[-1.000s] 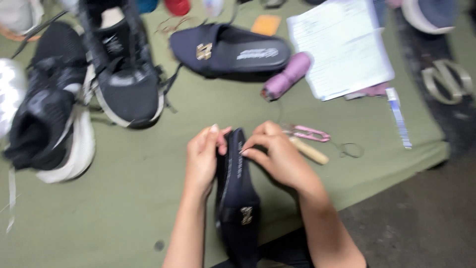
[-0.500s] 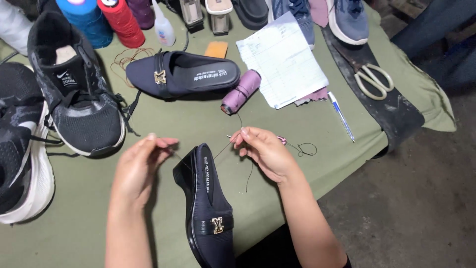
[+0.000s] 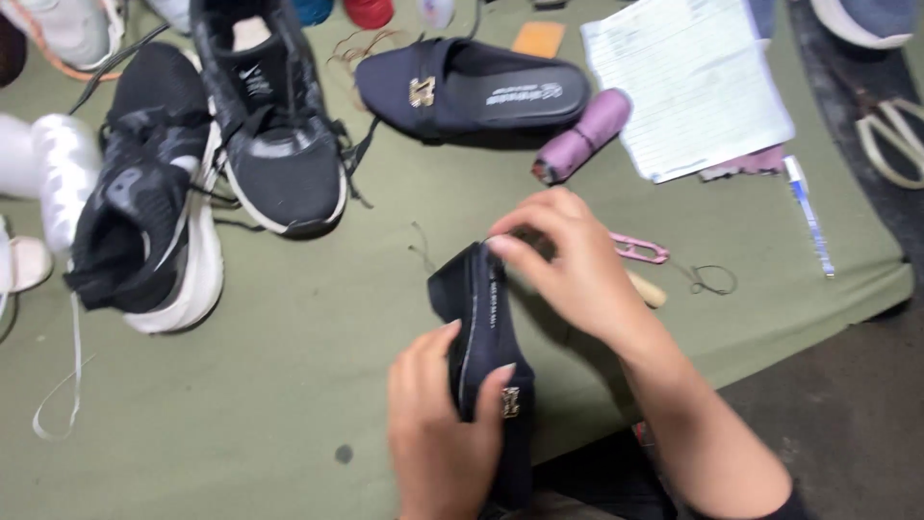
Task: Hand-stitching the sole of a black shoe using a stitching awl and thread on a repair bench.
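While the left hand (image 3: 438,438) grips the toe of a dark navy slip-on shoe (image 3: 486,371) over the green table (image 3: 289,385), the right hand (image 3: 568,265) pinches its heel end. Its matching shoe (image 3: 472,91) lies well apart, beside a purple thread spool (image 3: 582,135).

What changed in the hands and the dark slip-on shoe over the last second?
The left hand, held apart half a second ago, has closed round the dark slip-on shoe near its buckle. The right hand has moved onto the shoe's heel edge, fingers pinched there. The matching shoe, purple spool and pink snips lie where they were on the green cloth.
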